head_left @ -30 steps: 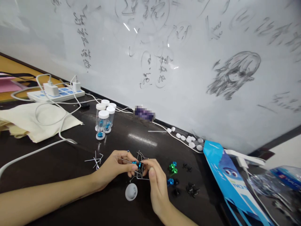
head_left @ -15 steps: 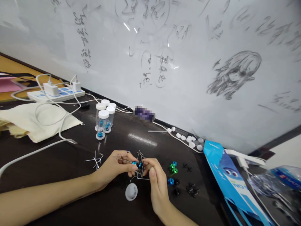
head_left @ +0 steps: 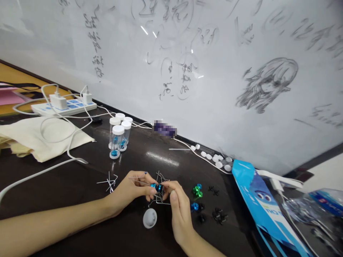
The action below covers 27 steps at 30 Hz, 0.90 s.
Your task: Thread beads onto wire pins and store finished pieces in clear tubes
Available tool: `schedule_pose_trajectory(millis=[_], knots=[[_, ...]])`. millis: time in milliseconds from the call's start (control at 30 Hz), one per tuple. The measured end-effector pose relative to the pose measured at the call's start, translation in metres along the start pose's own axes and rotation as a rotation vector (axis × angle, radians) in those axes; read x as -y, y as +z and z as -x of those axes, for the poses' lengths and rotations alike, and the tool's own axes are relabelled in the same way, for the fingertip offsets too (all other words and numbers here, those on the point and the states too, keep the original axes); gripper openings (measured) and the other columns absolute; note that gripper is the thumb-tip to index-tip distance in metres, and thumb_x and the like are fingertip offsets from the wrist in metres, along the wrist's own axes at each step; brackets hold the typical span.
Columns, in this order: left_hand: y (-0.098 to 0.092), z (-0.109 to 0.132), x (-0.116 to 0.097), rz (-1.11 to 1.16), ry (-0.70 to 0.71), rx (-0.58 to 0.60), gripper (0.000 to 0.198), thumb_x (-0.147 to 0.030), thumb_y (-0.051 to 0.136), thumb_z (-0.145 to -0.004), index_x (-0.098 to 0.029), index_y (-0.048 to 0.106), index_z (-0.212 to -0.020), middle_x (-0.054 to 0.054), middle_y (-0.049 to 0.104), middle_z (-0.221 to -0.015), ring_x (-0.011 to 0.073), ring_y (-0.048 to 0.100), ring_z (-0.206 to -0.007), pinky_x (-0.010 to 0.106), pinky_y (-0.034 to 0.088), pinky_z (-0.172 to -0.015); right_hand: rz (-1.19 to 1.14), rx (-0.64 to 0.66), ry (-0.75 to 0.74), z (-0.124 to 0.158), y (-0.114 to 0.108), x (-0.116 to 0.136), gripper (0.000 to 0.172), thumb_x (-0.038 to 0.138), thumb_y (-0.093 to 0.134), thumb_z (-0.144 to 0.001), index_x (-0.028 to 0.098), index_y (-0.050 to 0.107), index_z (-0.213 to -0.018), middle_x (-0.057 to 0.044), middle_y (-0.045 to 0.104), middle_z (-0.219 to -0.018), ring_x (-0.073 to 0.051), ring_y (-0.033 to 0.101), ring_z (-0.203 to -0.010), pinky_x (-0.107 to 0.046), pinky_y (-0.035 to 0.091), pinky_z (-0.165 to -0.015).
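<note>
Between the fingertips of both hands is a small blue-and-black spool-like part (head_left: pixel 157 187). My left hand (head_left: pixel 134 187) is closed around its left end, with thin metal rods (head_left: pixel 141 181) sticking out leftward past the fingers. At the black right end, my right hand (head_left: pixel 177 201) pinches with its fingers. Under and behind the hands lies a heap of bent metal rods (head_left: pixel 158 202), partly covered by them. A small white round dish (head_left: pixel 149 218) rests on the table in front, holding tiny pieces too small to name.
Several capped clear tubes (head_left: pixel 118 141) stand behind, left of centre. More bent rods (head_left: pixel 109 182) lie left. Blue, green and black small parts (head_left: pixel 197 192) sit right, beside a blue package (head_left: pixel 252 185). White caps (head_left: pixel 215 158) and a cable line the whiteboard (head_left: pixel 214 117).
</note>
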<state>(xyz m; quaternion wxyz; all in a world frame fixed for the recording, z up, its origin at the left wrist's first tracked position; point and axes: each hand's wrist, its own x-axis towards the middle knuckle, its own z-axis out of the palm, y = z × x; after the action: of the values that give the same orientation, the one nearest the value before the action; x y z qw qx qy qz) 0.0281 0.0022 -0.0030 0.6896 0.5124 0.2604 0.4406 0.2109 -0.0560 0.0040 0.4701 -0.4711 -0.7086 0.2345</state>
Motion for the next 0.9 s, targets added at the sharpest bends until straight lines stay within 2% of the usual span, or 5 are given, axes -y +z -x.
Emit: schedule_pose_trajectory(millis=[133, 567, 733, 900], knots=[[0.0003, 0.0005, -0.0005, -0.006, 0.0, -0.004, 0.014, -0.02, 0.082, -0.07, -0.014, 0.074, -0.08, 0.0, 0.072, -0.063, 0.0105, 0.063, -0.054, 0.021, 0.051, -0.057, -0.025, -0.021, -0.001, 0.0006, 0.001, -0.0009, 0.034, 0.042, 0.031, -0.102, 0.026, 0.059, -0.114, -0.003, 0.058, -0.089, -0.02, 0.055, -0.08, -0.036, 0.041, -0.077], [0.0004, 0.0017, -0.0004, -0.02, -0.012, -0.016, 0.017, -0.023, 0.083, -0.069, -0.014, 0.073, -0.08, 0.001, 0.071, -0.063, 0.0123, 0.062, -0.054, 0.024, 0.051, -0.058, 0.001, 0.002, -0.014, -0.0002, 0.0004, -0.0008, 0.037, 0.042, 0.029, -0.103, 0.026, 0.061, -0.112, -0.003, 0.057, -0.084, -0.02, 0.054, -0.079, -0.036, 0.04, -0.075], [0.0006, 0.0013, -0.0017, -0.013, -0.01, -0.01, 0.016, -0.022, 0.082, -0.07, -0.014, 0.073, -0.08, 0.001, 0.071, -0.063, 0.0118, 0.062, -0.054, 0.023, 0.051, -0.058, -0.001, 0.001, -0.005, -0.0008, 0.0012, -0.0006, 0.025, 0.039, 0.041, -0.1, 0.027, 0.059, -0.112, -0.002, 0.056, -0.086, -0.02, 0.055, -0.083, -0.035, 0.041, -0.078], [0.0013, 0.0017, -0.002, -0.006, -0.011, 0.001, 0.016, -0.022, 0.082, -0.07, -0.014, 0.073, -0.08, 0.001, 0.071, -0.062, 0.0112, 0.061, -0.054, 0.023, 0.051, -0.058, 0.043, -0.004, -0.019, -0.0035, 0.0021, 0.0004, 0.014, 0.032, 0.051, -0.096, 0.025, 0.061, -0.103, -0.001, 0.056, -0.084, -0.019, 0.054, -0.079, -0.032, 0.042, -0.073]])
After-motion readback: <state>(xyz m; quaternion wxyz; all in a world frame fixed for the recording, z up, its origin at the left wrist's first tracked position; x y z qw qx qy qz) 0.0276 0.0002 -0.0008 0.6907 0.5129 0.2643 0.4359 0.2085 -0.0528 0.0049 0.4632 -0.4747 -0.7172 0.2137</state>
